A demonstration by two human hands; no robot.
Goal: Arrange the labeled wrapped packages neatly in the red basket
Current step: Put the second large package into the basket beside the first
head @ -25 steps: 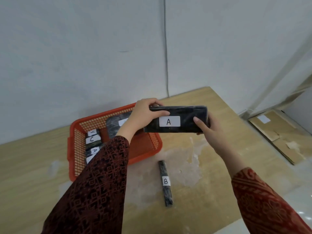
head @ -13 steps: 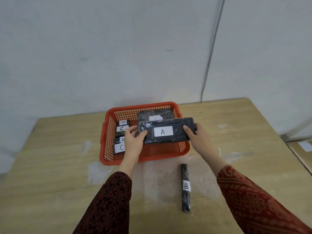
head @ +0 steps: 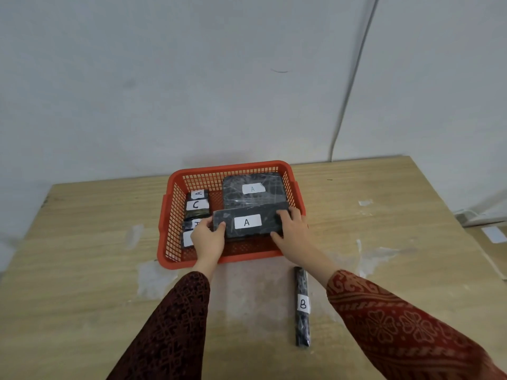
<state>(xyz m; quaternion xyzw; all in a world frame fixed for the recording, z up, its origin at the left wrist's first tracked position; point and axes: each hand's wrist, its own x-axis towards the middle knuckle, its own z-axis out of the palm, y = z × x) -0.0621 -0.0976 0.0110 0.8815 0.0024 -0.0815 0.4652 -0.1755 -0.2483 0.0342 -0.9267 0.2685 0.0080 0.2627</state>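
The red basket stands on the wooden table. Both hands hold a flat black package labeled A low inside the basket: my left hand grips its left end, my right hand its right end. Behind it lies a larger black package labeled A. Along the basket's left side sit several small packages, among them one labeled C; my left hand hides part of the nearest ones. A thin black stick-shaped package labeled B lies on the table in front of the basket, to the right.
The wooden table has pale worn patches near the basket. A grey wall rises directly behind, with a cable running down it. The table's right edge drops off to the floor.
The held A package has come down from above the table into the basket, in front of the larger A package. My view has turned to face the basket squarely.
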